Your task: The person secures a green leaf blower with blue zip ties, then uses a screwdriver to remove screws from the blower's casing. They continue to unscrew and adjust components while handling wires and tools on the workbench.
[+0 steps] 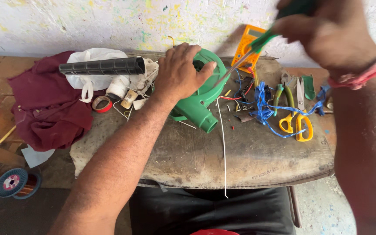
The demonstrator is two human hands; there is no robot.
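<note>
Left hand (180, 72) atop green blower (199, 100), its housing half hidden.

a small repair workshop: a worn, stained bench (240, 161) against a paint-flecked wall (88, 21), strewn with a yellow meter (245, 45), scissors (302, 119), pliers (283, 104), wire scraps (264, 106), tape rolls (102, 104) and a copper wire spool (16, 182).

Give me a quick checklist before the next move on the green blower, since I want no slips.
1. Left hand steadies green blower: ok.
2. Right hand grips green-handled screwdriver: ok.
3. Screwdriver tip seated on the blower: cannot tell, blurred.
4. White wire clear of the work: not ok, it trails off the blower over the bench edge.
5. Yellow-handled scissors away from hands: ok.
</note>
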